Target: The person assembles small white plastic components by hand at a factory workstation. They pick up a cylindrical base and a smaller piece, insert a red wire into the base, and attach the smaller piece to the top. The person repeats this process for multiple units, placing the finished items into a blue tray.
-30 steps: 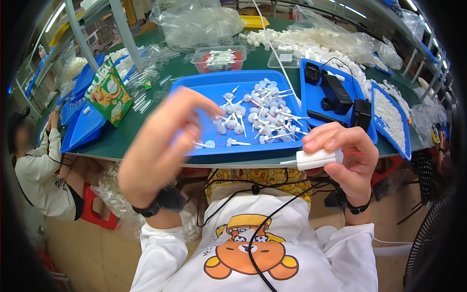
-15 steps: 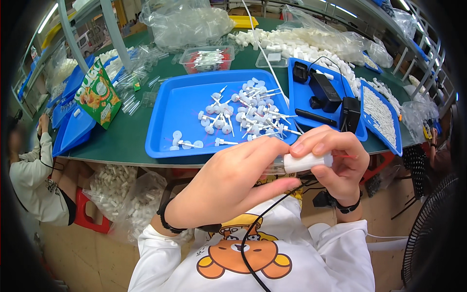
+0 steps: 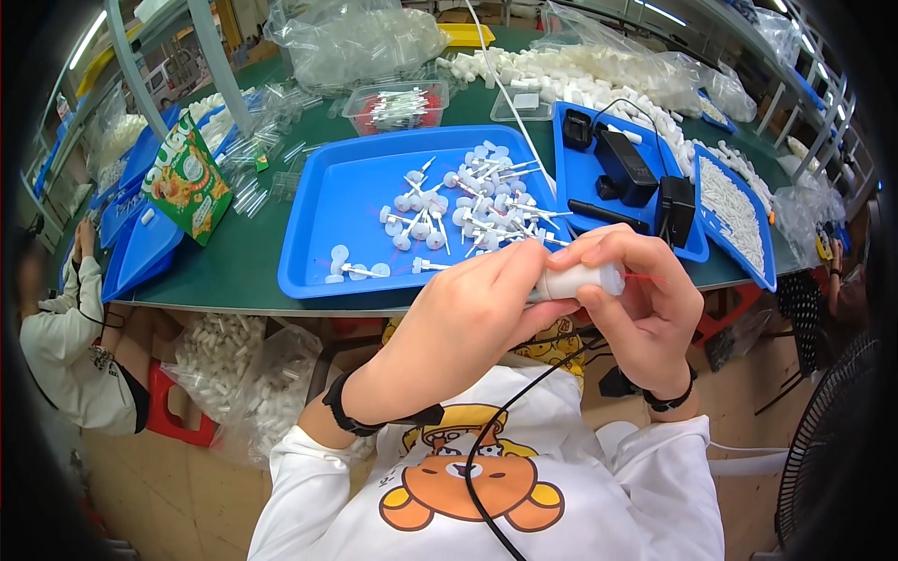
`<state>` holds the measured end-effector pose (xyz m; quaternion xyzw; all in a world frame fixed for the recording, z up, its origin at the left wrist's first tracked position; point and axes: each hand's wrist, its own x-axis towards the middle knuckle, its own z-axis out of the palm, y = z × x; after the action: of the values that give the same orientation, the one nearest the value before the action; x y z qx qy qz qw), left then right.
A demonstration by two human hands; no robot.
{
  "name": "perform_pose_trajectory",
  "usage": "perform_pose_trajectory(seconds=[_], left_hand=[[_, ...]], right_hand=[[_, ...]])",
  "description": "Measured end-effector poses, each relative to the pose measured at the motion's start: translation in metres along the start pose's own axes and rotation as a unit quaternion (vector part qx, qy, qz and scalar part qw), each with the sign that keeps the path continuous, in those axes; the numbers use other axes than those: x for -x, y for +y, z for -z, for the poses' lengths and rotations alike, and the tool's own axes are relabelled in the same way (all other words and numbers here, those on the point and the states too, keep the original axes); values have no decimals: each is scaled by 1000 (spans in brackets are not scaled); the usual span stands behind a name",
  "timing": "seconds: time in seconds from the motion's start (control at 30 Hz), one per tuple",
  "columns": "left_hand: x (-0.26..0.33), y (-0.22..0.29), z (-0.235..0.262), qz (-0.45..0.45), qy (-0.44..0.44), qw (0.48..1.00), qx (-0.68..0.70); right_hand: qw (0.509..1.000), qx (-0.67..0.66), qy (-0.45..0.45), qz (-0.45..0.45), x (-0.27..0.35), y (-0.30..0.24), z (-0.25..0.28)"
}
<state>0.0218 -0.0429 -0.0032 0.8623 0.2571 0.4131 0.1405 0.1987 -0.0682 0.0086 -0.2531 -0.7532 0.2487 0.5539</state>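
Observation:
My right hand [image 3: 641,304] grips a small white plastic cylinder [image 3: 582,279] held level in front of my chest, with a thin red line sticking out of its right end. My left hand [image 3: 468,323] pinches the left end of that same cylinder, fingers closed on a small white part at its mouth. Just beyond both hands lies a large blue tray [image 3: 318,215] on the green table, holding several white pin-shaped parts [image 3: 477,201] with round heads.
A second blue tray [image 3: 571,178] holds black adapters and a black tool. A third blue tray [image 3: 739,220] at the right is full of white sticks. Clear bags, a clear box [image 3: 398,105], a green snack packet [image 3: 187,178]. Another person [image 3: 65,327] sits at the left.
My left hand came back from the blue tray to the cylinder and now pinches its left end. The cylinder has stayed in my right hand.

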Motion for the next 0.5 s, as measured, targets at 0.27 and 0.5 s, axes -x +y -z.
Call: perform_pose_trajectory(seconds=[0.27,0.5], left_hand=[[4,8,-3,55,-25,991,116],[4,7,15,69,-133,932,331]], right_hand=[[998,-52,-22,-30,0,-4,3],[996,12,-80,33,-13,-1,17]])
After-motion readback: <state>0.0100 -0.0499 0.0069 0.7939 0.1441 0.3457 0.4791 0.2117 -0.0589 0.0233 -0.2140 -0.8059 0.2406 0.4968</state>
